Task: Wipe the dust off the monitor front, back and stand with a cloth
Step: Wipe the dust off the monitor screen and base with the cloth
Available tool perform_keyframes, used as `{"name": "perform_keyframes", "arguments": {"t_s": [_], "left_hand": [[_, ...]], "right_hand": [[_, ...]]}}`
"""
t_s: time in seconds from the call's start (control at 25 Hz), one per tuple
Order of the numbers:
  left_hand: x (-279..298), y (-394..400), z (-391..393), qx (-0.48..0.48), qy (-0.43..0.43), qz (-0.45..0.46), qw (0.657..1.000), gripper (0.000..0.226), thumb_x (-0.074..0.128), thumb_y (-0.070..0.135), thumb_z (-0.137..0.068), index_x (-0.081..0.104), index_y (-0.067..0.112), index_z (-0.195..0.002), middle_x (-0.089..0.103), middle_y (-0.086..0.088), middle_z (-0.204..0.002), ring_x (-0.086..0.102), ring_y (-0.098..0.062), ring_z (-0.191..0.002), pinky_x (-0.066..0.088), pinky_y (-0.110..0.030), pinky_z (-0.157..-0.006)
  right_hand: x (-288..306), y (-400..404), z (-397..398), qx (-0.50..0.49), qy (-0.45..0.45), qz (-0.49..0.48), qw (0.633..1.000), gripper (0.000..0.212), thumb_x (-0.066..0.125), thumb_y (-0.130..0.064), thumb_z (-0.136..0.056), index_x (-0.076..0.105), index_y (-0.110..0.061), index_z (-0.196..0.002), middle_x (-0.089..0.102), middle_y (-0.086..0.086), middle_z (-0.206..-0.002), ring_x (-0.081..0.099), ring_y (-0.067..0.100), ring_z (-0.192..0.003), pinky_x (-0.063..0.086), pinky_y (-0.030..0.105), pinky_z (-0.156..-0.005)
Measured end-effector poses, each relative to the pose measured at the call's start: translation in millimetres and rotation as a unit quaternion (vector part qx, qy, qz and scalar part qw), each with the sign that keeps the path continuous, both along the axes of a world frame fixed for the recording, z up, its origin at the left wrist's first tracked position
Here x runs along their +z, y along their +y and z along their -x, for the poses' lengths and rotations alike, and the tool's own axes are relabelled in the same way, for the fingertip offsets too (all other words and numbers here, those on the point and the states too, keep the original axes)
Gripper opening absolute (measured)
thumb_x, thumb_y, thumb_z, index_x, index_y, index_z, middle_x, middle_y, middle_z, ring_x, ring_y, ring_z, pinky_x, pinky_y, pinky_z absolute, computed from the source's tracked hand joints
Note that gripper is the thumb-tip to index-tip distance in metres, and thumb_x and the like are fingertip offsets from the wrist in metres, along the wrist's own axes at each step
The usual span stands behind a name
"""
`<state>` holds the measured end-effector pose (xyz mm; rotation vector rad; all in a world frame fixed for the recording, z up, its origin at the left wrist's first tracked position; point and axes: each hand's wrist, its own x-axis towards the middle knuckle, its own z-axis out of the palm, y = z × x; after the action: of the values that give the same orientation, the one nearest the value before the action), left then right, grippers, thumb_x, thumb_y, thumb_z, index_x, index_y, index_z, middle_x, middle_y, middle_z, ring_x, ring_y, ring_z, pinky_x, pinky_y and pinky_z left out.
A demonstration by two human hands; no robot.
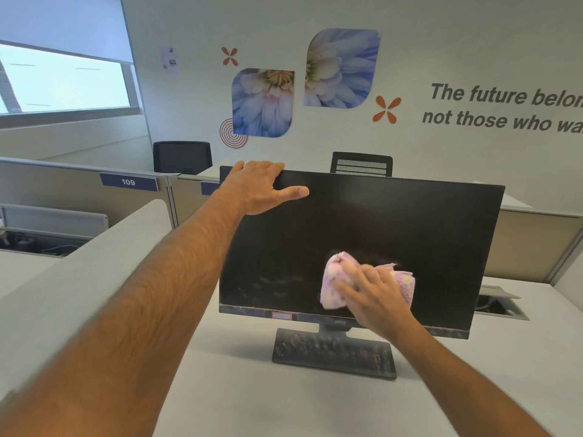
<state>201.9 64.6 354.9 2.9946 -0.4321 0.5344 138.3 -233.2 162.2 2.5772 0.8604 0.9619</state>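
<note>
1. Monitor (410, 234) upright on the pale surface (252, 398), screen dark, facing the camera, tilted slightly clockwise in the head view
2. Left hand (255, 187) at the top left corner of the monitor: fingers curled over the top edge, thumb laid flat along the front of the screen; grip closed on the monitor
3. Right hand (375, 298) low on the screen, right of centre, pressing a pink cloth (334, 279) against the glass; fingers spread and nearly straight on the cloth, grip open
4. Cloth bunched, showing left of and above the right hand, touching the screen just above the lower bezel
5. Dust smears visible on the lower left area of the screen and along the lower bezel
6. Stand (331, 351) under the monitor centre, flat rectangular base resting on the surface, top face speckled with dust
7. Two office chairs (182, 157) behind the partition; flower prints (340, 67) and lettering on the wall beyond
</note>
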Motion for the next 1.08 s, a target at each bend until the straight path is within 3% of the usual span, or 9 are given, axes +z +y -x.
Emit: {"name": "perform_keyframes", "arguments": {"t_s": [0.12,0.28,0.32,0.52,0.56,0.72,0.92,1.0,1.08], "left_hand": [[-1,6,-1,0.002,0.001,-0.001,1.0,0.122,0.006,0.099,-0.062,0.035,0.021,-0.152,0.041,-0.004,-0.156,0.037,-0.031,-0.142,0.017,-0.061,-0.119],[-3,16,-3,0.002,0.005,0.0,1.0,0.129,0.001,0.102,-0.057,0.033,0.022,-0.153,0.04,-0.003,-0.156,0.036,-0.03,-0.143,0.018,-0.062,-0.118],[-3,19,-3,0.002,0.005,0.001,1.0,0.129,0.001,0.103,-0.057,0.033,0.023,-0.153,0.04,-0.003,-0.156,0.036,-0.03,-0.143,0.018,-0.062,-0.118],[-4,29,-5,0.009,0.0,0.004,1.0,0.121,0.007,0.1,-0.062,0.034,0.023,-0.152,0.041,-0.003,-0.156,0.037,-0.03,-0.143,0.018,-0.061,-0.119],[-5,31,-6,0.009,-0.001,0.004,1.0,0.122,0.007,0.1,-0.062,0.035,0.023,-0.152,0.041,-0.003,-0.155,0.037,-0.03,-0.142,0.018,-0.062,-0.118],[-6,39,-7,0.006,-0.004,0.004,1.0,0.12,0.008,0.1,-0.064,0.035,0.023,-0.152,0.042,-0.003,-0.155,0.038,-0.03,-0.142,0.019,-0.062,-0.118],[-5,46,-5,0.005,-0.008,0.013,1.0,0.112,0.015,0.096,-0.07,0.037,0.022,-0.15,0.043,-0.004,-0.154,0.038,-0.03,-0.141,0.02,-0.06,-0.118],[-7,49,-5,0.004,-0.004,0.016,1.0,0.115,0.013,0.097,-0.068,0.036,0.022,-0.151,0.042,-0.004,-0.155,0.038,-0.03,-0.142,0.021,-0.06,-0.119],[-8,51,-6,0.0,-0.007,0.018,1.0,0.118,0.011,0.099,-0.065,0.036,0.021,-0.151,0.042,-0.004,-0.155,0.038,-0.03,-0.142,0.021,-0.06,-0.119]], "right_hand": [[6,15,-3,-0.042,-0.024,-0.117,0.992,0.058,0.087,-0.029,-0.069,0.063,-0.023,-0.121,0.056,0.013,-0.136,0.06,0.033,-0.101,0.053,0.046,-0.08],[-17,17,4,0.071,0.04,0.128,0.988,0.073,0.092,-0.037,-0.061,0.055,-0.029,-0.124,0.055,0.009,-0.135,0.061,0.032,-0.106,0.056,0.049,-0.083],[-15,18,5,0.074,0.042,0.137,0.987,0.075,0.093,-0.038,-0.059,0.055,-0.029,-0.123,0.057,0.008,-0.133,0.062,0.032,-0.105,0.056,0.049,-0.083],[5,40,-2,-0.031,-0.018,-0.101,0.994,0.062,0.09,-0.027,-0.066,0.061,-0.022,-0.12,0.058,0.014,-0.134,0.062,0.034,-0.1,0.055,0.048,-0.078],[1,43,-3,-0.022,-0.019,-0.086,0.996,0.062,0.089,-0.029,-0.067,0.06,-0.023,-0.121,0.056,0.013,-0.135,0.061,0.034,-0.101,0.054,0.048,-0.08],[-19,42,0,0.074,0.046,0.138,0.987,0.071,0.091,-0.04,-0.063,0.055,-0.03,-0.123,0.056,0.007,-0.135,0.061,0.031,-0.108,0.056,0.049,-0.086],[7,69,-5,-0.023,-0.003,-0.08,0.997,0.058,0.087,-0.03,-0.069,0.061,-0.026,-0.12,0.056,0.01,-0.136,0.06,0.032,-0.103,0.054,0.047,-0.082],[1,75,-7,0.0,-0.008,-0.03,1.0,0.06,0.087,-0.032,-0.069,0.059,-0.027,-0.122,0.054,0.01,-0.137,0.059,0.032,-0.104,0.054,0.046,-0.082],[-9,73,-5,0.065,0.03,0.112,0.991,0.068,0.088,-0.035,-0.066,0.054,-0.029,-0.125,0.053,0.009,-0.136,0.059,0.032,-0.107,0.055,0.048,-0.085]]}}
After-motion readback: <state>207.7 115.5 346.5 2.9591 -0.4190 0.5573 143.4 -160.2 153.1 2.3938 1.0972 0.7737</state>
